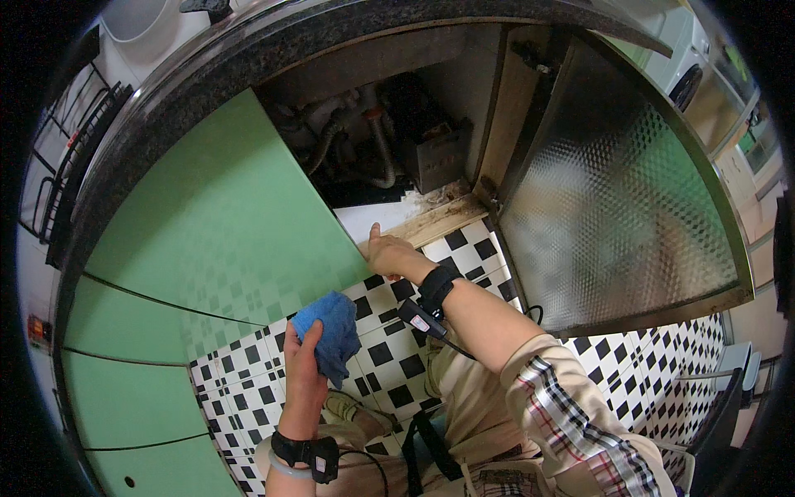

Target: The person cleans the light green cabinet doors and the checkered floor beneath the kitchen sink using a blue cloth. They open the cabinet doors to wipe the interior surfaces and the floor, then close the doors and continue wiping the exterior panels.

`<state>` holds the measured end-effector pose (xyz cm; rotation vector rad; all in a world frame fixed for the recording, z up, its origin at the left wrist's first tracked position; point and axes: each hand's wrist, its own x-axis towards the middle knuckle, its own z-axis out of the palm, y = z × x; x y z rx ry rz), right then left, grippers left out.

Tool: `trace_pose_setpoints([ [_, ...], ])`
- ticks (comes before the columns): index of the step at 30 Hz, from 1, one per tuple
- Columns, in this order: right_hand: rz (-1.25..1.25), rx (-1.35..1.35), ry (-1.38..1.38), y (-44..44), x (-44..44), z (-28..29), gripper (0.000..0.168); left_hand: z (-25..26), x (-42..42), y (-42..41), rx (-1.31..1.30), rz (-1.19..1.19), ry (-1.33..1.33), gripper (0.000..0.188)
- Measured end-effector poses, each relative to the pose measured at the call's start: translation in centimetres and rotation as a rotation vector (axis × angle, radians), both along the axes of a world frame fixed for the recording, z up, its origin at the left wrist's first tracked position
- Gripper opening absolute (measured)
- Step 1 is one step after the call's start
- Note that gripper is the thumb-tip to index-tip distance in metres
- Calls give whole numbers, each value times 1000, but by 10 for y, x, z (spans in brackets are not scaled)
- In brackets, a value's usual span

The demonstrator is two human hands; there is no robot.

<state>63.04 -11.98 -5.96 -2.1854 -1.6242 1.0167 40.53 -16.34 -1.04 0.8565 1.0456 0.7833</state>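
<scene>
My left hand (304,355) holds a crumpled blue cloth (332,335) above the tiled floor, thumb on top of it. My right hand (395,255) is at the lower corner of a glossy green cabinet door (236,205), its thumb pointing up toward the cabinet. Its other fingers are mostly hidden, so I cannot tell whether they grip the door's edge. Behind that hand is an open under-counter cabinet with a stained, light base board (428,223). Inside the dark cabinet are a corrugated drain hose (380,149) and a grey box (440,158).
A textured glass-panel door (627,205) in a metal frame stands swung out at the right. Above runs the dark stone countertop edge (298,46). A black wire rack (74,161) sits at the far left. Black-and-white tiles (397,366) cover the floor. A dark chair (714,410) is at lower right.
</scene>
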Motion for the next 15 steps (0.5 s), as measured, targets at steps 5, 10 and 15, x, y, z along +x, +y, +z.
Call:
trace_pose_setpoints([
  [5,11,-29,11,1,-2,7,65,-8,-3,2,23,-9,3,44],
  [10,7,-71,25,2,-2,11,67,-5,-2,2,10,-12,0,42],
  [15,25,-54,-6,4,-1,7,69,-2,0,0,11,-13,-11,35],
])
